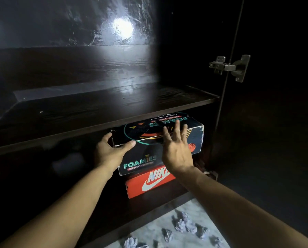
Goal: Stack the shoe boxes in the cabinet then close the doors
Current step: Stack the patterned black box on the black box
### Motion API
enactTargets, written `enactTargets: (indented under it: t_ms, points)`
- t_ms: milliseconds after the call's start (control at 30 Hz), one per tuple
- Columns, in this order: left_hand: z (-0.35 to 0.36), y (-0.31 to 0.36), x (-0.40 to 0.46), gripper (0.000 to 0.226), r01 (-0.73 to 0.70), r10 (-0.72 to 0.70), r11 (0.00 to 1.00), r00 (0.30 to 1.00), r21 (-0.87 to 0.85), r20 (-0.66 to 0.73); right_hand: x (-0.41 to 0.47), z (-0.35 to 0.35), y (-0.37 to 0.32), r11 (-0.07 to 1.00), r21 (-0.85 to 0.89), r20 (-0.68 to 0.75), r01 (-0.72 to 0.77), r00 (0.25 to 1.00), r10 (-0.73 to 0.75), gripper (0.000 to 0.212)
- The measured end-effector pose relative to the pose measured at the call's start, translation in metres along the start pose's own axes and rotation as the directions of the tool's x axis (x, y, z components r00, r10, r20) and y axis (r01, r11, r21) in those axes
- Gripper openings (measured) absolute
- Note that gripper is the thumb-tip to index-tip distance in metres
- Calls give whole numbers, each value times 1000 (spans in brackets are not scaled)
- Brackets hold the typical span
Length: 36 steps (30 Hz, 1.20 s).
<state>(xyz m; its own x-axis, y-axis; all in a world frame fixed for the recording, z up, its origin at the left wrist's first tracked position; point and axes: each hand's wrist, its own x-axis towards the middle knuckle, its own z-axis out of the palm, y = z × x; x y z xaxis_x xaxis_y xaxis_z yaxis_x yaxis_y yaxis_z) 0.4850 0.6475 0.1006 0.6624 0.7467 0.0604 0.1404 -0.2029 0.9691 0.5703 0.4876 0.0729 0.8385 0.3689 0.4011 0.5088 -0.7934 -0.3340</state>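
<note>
Dark cardboard Foamies shoe box (160, 138) is sitting on the red Nike shoe box (149, 183) under the wooden cabinet shelf (96, 108), the left hand (110, 151) gripping its corner, the right hand (176, 149) pressing flat-fingered, likely squaring it before the doors need closing.

Above stack: capped closely by shelf (103, 111), dark box (167, 140) just beneath.
Left of stack: open, dim compartment.
Right: crowded by door (274, 122).
Near floor: littered with crumpled paper (185, 224).
</note>
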Motion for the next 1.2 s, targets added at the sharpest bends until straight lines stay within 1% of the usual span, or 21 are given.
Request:
enactTargets:
  t_ms: [67, 167, 233, 367, 533, 600, 700, 800, 900, 1067, 1200]
  points:
    - [6, -4, 2, 98, 0, 0, 1000, 999, 16, -51, 5, 4, -5, 998, -50, 38, -31, 999, 33, 85]
    - [13, -14, 5, 87, 21, -21, 1000, 998, 17, -55, 20, 6, -5, 996, -10, 107, -93, 990, 93, 89]
    - [15, -19, 5, 77, 34, -32, 999, 998, 22, -55, 30, 4, -2, 994, 39, 97, -100, 991, 96, 86]
    - [19, -24, 11, 73, 49, -49, 999, 996, -3, -70, 42, 6, 4, 991, 87, 78, -98, 993, 92, 77]
    - [19, -17, 18, 53, 55, -55, 998, 998, 5, -23, 46, 11, 8, 994, 86, 116, -69, 991, 58, 83]
    - [19, -19, 24, 55, 53, -53, 999, 999, 10, -9, 48, 9, 9, 995, 79, 132, -66, 990, 56, 84]
    - [21, -24, 35, 64, 61, -61, 998, 998, 6, 7, 52, 7, 8, 995, 65, 169, -74, 984, 62, 85]
    - [22, -27, 47, 70, 62, -63, 997, 998, 38, 9, 56, 7, 5, 997, 17, 207, -79, 976, 74, 84]
    - [22, -31, 59, 71, 67, -68, 996, 998, 60, 9, 58, 6, 3, 996, -36, 241, -83, 966, 90, 87]
    - [25, -35, 69, 67, 106, -107, 986, 994, 132, -1, 60, 3, 1, 992, -117, 322, -45, 943, 81, 97]
    - [26, -32, 60, 71, 116, -117, 974, 993, 196, -4, 57, -5, 4, 998, -37, 345, -42, 937, 53, 100]
